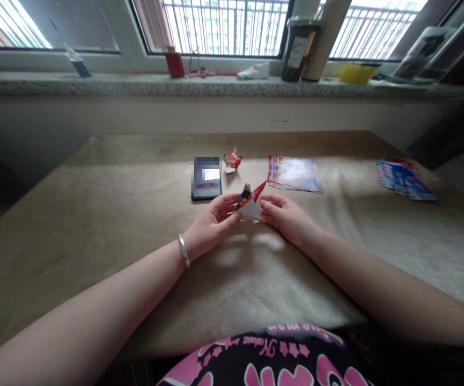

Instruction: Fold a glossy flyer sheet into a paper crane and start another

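A small folded piece of paper [251,205], white with red and dark printed flaps, is held between both hands just above the beige table cover [95,225]. My left hand [212,222], with a silver bracelet on its wrist, pinches the paper's left side. My right hand [285,215] grips its right side with curled fingers. A finished folded paper shape [232,160] in red and white lies a little farther back on the table.
A phone [206,178] lies face up just behind my hands. A colourful printed sheet [294,173] lies to the right of it, and a blue leaflet [404,179] lies near the right edge. The windowsill holds a red cup [175,64], a dark jar [298,51] and a yellow box [358,73].
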A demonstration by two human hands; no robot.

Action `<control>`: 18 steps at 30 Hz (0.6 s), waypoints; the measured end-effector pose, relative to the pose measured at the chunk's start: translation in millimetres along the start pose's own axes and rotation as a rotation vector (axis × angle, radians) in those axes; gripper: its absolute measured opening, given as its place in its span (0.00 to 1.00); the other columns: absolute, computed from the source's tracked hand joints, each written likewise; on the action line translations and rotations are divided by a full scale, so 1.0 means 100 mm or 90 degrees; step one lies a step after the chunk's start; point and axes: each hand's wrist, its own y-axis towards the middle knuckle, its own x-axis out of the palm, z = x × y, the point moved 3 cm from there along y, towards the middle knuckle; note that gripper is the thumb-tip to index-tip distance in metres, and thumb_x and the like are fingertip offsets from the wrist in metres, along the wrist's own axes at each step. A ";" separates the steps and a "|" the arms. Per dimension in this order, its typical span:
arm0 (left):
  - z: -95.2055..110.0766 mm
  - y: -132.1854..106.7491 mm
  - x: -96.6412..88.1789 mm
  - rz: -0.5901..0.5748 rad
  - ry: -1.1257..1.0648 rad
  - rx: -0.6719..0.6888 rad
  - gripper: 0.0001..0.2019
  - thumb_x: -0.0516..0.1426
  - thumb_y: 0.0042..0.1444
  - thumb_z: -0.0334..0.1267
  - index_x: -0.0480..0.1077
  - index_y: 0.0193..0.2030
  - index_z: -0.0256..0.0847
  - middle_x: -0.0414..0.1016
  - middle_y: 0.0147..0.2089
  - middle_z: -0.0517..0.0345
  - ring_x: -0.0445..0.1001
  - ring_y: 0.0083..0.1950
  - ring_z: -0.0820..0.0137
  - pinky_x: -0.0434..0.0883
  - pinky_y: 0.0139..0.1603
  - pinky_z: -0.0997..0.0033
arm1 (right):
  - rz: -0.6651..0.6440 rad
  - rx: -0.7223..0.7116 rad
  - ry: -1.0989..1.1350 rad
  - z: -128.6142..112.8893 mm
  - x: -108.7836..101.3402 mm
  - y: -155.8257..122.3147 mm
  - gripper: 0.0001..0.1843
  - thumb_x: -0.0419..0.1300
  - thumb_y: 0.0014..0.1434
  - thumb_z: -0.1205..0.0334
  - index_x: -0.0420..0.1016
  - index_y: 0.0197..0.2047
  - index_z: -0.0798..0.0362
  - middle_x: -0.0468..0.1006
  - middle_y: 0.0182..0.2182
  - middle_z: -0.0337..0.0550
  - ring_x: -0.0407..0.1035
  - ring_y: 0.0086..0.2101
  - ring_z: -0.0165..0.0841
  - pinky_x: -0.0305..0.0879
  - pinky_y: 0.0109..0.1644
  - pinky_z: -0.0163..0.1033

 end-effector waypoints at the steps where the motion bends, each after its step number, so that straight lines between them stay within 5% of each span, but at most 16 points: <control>1: 0.00 0.00 0.00 0.002 0.000 0.002 0.20 0.59 0.53 0.39 0.61 0.52 0.38 0.69 0.54 0.48 0.68 0.54 0.64 0.66 0.56 0.63 | -0.005 0.008 0.002 0.00 0.00 0.00 0.19 0.69 0.39 0.53 0.74 0.34 0.53 0.79 0.32 0.41 0.72 0.35 0.31 0.67 0.46 0.38; 8: -0.04 0.00 -0.01 0.021 -0.013 -0.035 0.23 0.61 0.51 0.39 0.62 0.53 0.39 0.71 0.52 0.49 0.72 0.50 0.64 0.70 0.49 0.66 | -0.003 -0.058 -0.028 0.00 -0.03 0.02 0.13 0.66 0.45 0.54 0.77 0.33 0.53 0.79 0.36 0.41 0.72 0.39 0.32 0.64 0.50 0.41; 14: -0.04 -0.01 -0.01 0.028 -0.006 -0.080 0.25 0.60 0.51 0.38 0.60 0.56 0.38 0.74 0.44 0.50 0.74 0.44 0.67 0.70 0.45 0.68 | 0.051 -0.153 -0.132 -0.05 -0.02 0.00 0.11 0.67 0.42 0.57 0.74 0.29 0.51 0.78 0.30 0.37 0.72 0.33 0.30 0.67 0.43 0.39; 18: 0.00 -0.01 0.00 0.055 0.020 -0.067 0.21 0.61 0.50 0.37 0.64 0.51 0.36 0.71 0.49 0.49 0.73 0.45 0.68 0.69 0.47 0.69 | 0.024 -0.167 -0.128 -0.05 0.01 -0.01 0.13 0.68 0.42 0.57 0.70 0.28 0.52 0.77 0.28 0.36 0.72 0.31 0.29 0.68 0.39 0.37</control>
